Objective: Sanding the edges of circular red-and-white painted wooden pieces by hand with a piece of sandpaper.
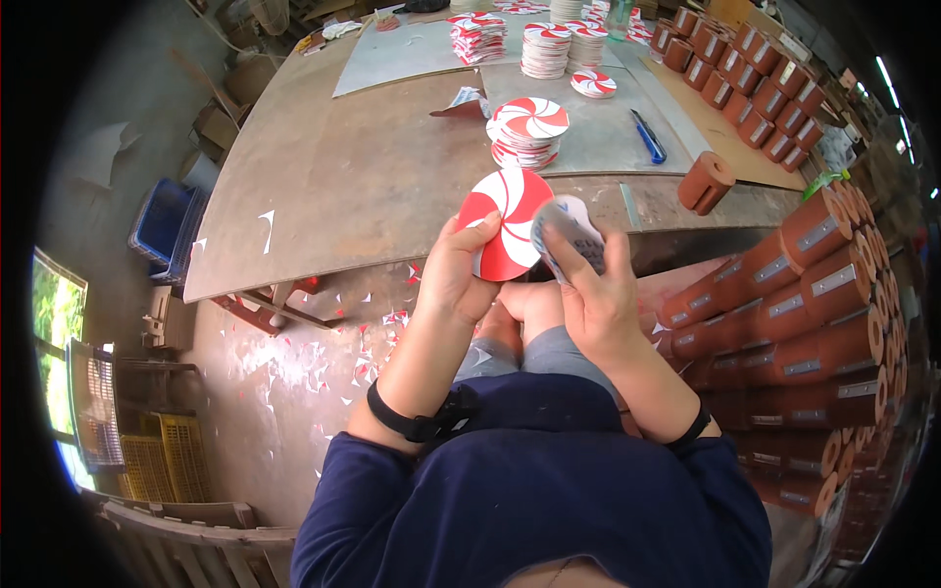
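My left hand (pixel 462 263) grips a round disc (pixel 512 227) with red and white swirls, thumb on its face and fingers behind. In my right hand (pixel 595 291) is a curled grey piece with printed marks (pixel 573 235), which looks like sandpaper. Its edge is close to the disc's right rim; whether they touch I cannot tell. Just beyond my hands, on the table, stands a stack of similar swirl discs (pixel 529 124).
On the table (pixel 294 186) are more disc stacks (pixel 546 49), a blue utility knife (pixel 648 137) and a crumpled sheet (pixel 464 102). One brown cylinder (pixel 706 183) stands near its edge. Brown cylinders (pixel 794 309) are piled at my right. Scraps (pixel 338 358) litter the floor; blue crates (pixel 167 223) stand left.
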### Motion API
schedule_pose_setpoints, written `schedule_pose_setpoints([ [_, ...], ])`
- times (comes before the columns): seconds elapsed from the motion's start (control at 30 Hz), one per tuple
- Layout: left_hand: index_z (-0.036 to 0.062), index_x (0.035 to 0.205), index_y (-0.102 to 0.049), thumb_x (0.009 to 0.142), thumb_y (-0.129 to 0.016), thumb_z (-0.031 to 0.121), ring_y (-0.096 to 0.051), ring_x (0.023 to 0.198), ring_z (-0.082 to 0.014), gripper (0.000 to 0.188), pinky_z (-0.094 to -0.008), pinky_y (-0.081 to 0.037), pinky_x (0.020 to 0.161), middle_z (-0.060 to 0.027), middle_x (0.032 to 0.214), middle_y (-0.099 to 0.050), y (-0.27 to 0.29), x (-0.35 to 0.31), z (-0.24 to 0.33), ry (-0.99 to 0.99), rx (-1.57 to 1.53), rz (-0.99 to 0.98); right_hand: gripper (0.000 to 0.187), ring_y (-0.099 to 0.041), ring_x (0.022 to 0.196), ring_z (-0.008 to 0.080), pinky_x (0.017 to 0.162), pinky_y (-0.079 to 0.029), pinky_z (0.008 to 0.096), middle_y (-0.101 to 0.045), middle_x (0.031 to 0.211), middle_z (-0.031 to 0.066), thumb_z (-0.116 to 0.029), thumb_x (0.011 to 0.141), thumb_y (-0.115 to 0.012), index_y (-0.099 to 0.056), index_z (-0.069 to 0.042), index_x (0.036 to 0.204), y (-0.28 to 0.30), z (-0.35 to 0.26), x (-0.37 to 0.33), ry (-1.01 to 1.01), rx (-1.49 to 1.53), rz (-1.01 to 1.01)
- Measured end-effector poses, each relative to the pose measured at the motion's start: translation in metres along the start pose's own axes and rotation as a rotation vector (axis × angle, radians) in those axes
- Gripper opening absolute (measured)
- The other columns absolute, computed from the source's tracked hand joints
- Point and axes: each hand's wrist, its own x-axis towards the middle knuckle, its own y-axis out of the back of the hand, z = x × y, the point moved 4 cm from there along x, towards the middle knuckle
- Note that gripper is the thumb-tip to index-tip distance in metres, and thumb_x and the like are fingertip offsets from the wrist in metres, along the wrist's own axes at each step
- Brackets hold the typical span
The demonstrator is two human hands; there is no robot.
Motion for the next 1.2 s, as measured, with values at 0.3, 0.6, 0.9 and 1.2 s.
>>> schedule_pose_setpoints([
  [0.3, -0.0034, 0.116, -0.036, 0.091, -0.034, 0.017, -0.05, 0.104, -0.0307, 0.033, -0.0453, -0.044, 0.086, -0.0191, 0.115, -0.047, 0.012, 0.013, 0.001, -0.006, -0.198, -0.008, 0.031, -0.054, 0.09, 0.0267, 0.072, -0.044, 0.0299, -0.047, 0.104, 0.017, -0.001, 0.082, -0.05, -0.055, -0.006, 0.112, -0.006, 0.023, -0.027, -0.299, 0.222, -0.097],
  [0.6, -0.0077, 0.109, -0.045, 0.078, -0.053, 0.0, -0.058, 0.093, -0.0266, 0.033, -0.0391, -0.048, 0.081, -0.0183, 0.103, -0.055, 0.009, 0.004, -0.001, 0.123, 0.084, -0.171, 0.034, -0.053, 0.089, 0.0328, 0.074, -0.044, 0.0338, -0.047, 0.102, 0.0197, -0.003, 0.078, -0.053, -0.055, -0.006, 0.112, 0.009, 0.032, 0.001, -0.179, 0.229, -0.014],
  [0.9, -0.0052, 0.11, -0.043, 0.072, -0.059, -0.006, -0.059, 0.088, -0.0229, 0.041, -0.0367, -0.05, 0.077, -0.0167, 0.097, -0.057, 0.003, 0.0, 0.008, 0.05, 0.255, -0.208, 0.037, -0.053, 0.083, 0.0318, 0.069, -0.044, 0.035, -0.048, 0.097, 0.0168, -0.003, 0.074, -0.057, -0.057, -0.01, 0.111, 0.022, 0.017, 0.02, -0.158, 0.163, -0.132],
  [1.2, -0.0063, 0.114, -0.038, 0.079, -0.054, 0.001, -0.06, 0.088, -0.0228, 0.039, -0.0357, -0.051, 0.076, -0.0171, 0.101, -0.055, 0.008, 0.006, 0.015, 0.021, 0.15, -0.171, 0.037, -0.054, 0.082, 0.0319, 0.071, -0.045, 0.0353, -0.049, 0.096, 0.0174, 0.0, 0.074, -0.052, -0.056, -0.007, 0.11, -0.002, 0.03, -0.035, -0.192, 0.2, -0.164],
])
